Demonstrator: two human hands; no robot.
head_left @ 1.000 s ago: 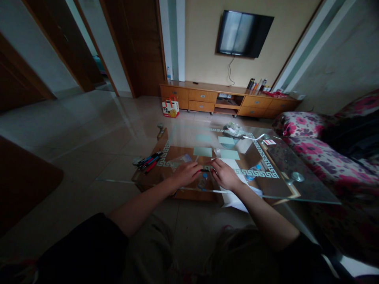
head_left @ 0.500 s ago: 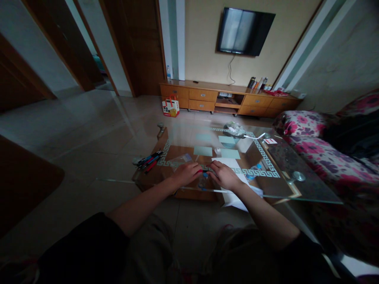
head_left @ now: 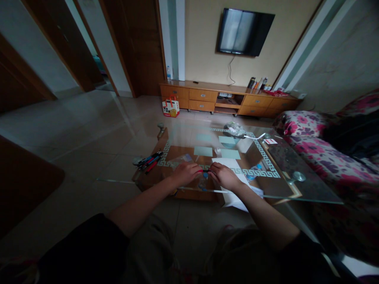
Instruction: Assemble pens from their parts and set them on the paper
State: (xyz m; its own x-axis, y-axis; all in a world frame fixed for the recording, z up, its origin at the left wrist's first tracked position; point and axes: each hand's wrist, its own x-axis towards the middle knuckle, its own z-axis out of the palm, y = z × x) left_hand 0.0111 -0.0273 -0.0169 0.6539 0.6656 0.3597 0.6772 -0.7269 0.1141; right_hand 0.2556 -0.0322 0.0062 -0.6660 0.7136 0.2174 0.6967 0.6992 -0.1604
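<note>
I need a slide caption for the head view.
Left hand and right hand grip a slim pen-like object over a glass table.

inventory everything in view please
rectangular glass table: one, clear, centre
loose slender pens: several, black, blue, red, table's left end
slim pen: one, red and black, held, centre
flat paper sheets: count unclear, white, table's near edge
rectangular flat television: one, black, wall
long wooden cabinet: one, orange-brown, beneath television
cylindrical containers: several, mixed, on cabinet
boxy carrier bag: one, white, red, yellow, before cabinet
floral fabric sofa: one, white and pink, right
tall wooden doors: several, brown, upper left
left hand: one, bare, holding slim pen
right hand: one, bare, holding slim pen
</note>
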